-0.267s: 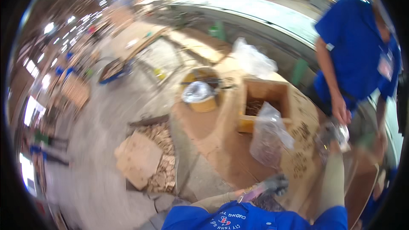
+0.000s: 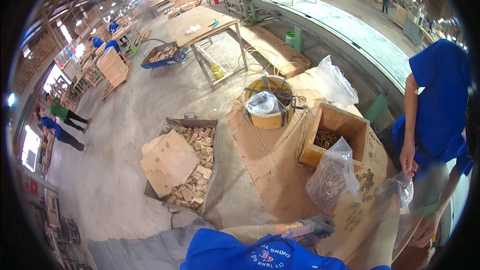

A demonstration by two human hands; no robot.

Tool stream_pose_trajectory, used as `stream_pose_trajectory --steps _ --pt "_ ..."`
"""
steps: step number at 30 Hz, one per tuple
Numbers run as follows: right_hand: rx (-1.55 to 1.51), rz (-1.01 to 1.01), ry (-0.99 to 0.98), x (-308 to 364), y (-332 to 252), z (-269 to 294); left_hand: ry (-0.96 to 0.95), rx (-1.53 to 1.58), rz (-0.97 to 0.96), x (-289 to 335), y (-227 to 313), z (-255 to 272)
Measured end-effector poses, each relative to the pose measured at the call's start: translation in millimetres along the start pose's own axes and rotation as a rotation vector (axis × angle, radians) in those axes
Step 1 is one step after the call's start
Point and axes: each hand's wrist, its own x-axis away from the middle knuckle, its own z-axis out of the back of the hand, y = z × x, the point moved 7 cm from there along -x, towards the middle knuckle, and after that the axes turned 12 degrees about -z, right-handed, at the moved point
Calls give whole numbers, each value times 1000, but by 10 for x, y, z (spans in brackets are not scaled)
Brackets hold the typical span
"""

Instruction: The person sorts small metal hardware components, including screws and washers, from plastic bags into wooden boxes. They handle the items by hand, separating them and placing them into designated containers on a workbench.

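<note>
My left hand [image 2: 321,225], in a dark glove, is closed low over the cardboard-covered table, beside a pinkish strip at its wrist; what its fingers hold is hidden. My right hand [image 2: 392,193] reaches forward and grips a clear plastic bag [image 2: 406,190], partly blurred. A co-worker's hand [image 2: 408,159] is at the top of that same bag. Between my hands lie small metal rings [image 2: 353,215] in loose groups. Ahead of my left hand stands a clear bag of small metal parts [image 2: 330,177], leaning against a wooden box [image 2: 345,120] with brownish screws inside.
A yellow bucket [image 2: 270,120] with a plastic bag in it stands farther left. Behind the box lies a crumpled clear bag [image 2: 336,84]. On the floor left, a cart [image 2: 214,157] holds wood blocks under a plywood piece. The co-worker [image 2: 437,100] stands close on the right.
The view has swung and steadied, so the table and co-worker sit farther right in the picture. My right hand stays at the bag. The co-worker's other hand now shows lower right.
</note>
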Motion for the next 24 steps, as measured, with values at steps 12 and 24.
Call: stream_pose_trajectory --steps 12,24 --pt "-27 -87 60 4 253 -149 -28 30 -2 -51 69 -30" --pt "-13 -187 135 278 22 -5 50 213 4 51 20 111"
